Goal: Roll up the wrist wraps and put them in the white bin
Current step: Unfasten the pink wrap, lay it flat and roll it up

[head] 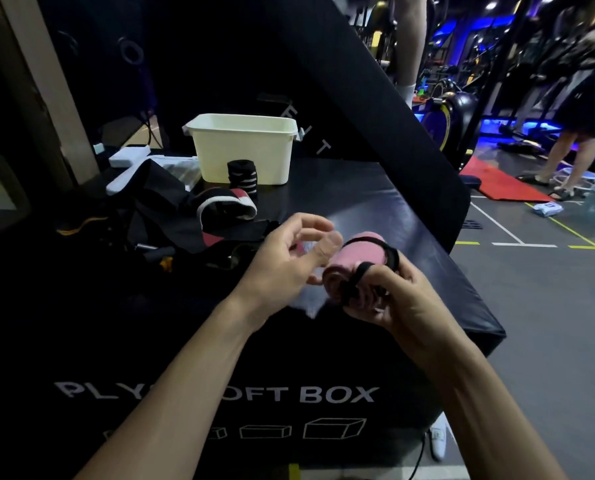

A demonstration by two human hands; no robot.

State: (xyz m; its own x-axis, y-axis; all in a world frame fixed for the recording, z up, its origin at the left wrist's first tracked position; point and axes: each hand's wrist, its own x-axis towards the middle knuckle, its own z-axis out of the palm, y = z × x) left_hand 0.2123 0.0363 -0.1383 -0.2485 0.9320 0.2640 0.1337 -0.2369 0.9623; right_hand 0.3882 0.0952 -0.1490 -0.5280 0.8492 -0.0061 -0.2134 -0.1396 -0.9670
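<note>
Far left on the tabletop, a black padded box top: dark heap of bags and straps, with a white flat item behind it. Right of the heap, an unrolled wrist wrap, black and pink with white edging, lies loosely curved on the tabletop. Behind it a rolled black wrist wrap with white stripes stands upright, just in front of the white bin, touching or nearly touching its front wall; can't tell which. Bin sits at the back of the tabletop, upright; inside not visible.

Centre: left hand raised over the near edge of the tabletop, fingers loosely curled, fingertips by the left end of the pink wrist wrap; whether it is pinching the wrap or a loose tail, cannot tell. Right hand grips the pink roll from below and right, fingers curled round it, with a black band across the roll. The roll is held in the air, well short of the bin.

Far right: gym floor with painted lines, red mat, a standing person's legs.
</note>
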